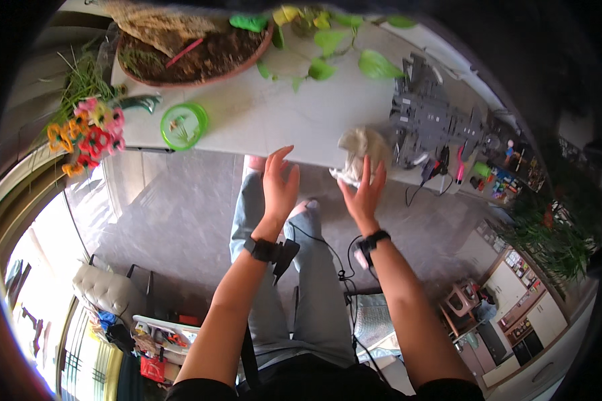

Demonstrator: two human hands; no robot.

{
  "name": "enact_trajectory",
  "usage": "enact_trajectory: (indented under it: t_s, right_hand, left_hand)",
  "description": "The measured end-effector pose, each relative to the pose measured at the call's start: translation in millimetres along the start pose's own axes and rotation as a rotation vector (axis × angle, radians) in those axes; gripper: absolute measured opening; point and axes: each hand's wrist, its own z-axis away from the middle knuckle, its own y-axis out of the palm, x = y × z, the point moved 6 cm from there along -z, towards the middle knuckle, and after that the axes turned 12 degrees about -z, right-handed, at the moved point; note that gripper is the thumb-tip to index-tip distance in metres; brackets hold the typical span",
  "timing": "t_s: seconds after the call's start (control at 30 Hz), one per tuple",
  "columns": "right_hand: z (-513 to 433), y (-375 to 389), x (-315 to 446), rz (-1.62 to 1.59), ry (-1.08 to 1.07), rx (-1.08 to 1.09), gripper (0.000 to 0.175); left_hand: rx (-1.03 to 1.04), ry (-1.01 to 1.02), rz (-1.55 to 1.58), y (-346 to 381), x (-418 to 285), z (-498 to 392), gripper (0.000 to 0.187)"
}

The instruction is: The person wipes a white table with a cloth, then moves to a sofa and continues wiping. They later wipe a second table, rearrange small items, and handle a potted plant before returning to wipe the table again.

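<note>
In the head view, my left hand [279, 188] is raised just in front of the table's near edge, fingers apart, holding nothing. My right hand [365, 196] is at a crumpled beige cloth [365, 143] lying at that edge. Its fingers are spread and overlap the cloth's near part; whether they touch it I cannot tell. A round green-rimmed dish [184, 127] with small bits in it sits on the left of the white table [291, 123]. Right of the cloth lie dark grey plastic parts [426, 118]. Both wrists wear black bands.
A large planter with soil [200, 67] and a leafy vine [323, 67] stand at the back. Colourful craft flowers [95, 133] are at the left edge. A tool with a black cable [434, 168] and a pink tool [460, 165] lie on the right. Cables hang by my legs.
</note>
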Motion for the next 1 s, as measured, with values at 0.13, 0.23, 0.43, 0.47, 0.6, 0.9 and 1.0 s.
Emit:
enact_trajectory:
  t_s: [0.13, 0.23, 0.43, 0.47, 0.6, 0.9, 1.0]
  right_hand:
    - [-12, 32, -27, -0.07, 0.145, -0.148, 0.085]
    - [-7, 51, -13, -0.058, 0.253, -0.216, 0.08]
    - [1, 92, 69, -0.036, -0.075, 0.026, 0.069]
    - [2, 93, 70, -0.008, -0.118, 0.024, 0.062]
    - [2, 67, 25, 0.009, -0.302, -0.073, 0.042]
    - [21, -24, -115, 0.032, -0.307, -0.036, 0.048]
    - [16, -35, -125, -0.052, -0.354, 0.062, 0.059]
  left_hand:
    - [0.038, -0.18, 0.13, 25, 47, 77, 0.037]
    - [0.045, -0.294, 0.195, 36, 69, 103, 0.038]
    - [-0.062, 0.16, -0.26, 22, 51, 58, 0.047]
    - [-0.048, 0.254, -0.374, 26, 46, 48, 0.048]
    - [0.132, 0.401, -0.91, 67, 43, 23, 0.052]
    - [0.203, 0.672, -0.939, 221, 18, 70, 0.062]
    - [0.149, 0.718, -1.04, 235, 16, 74, 0.064]
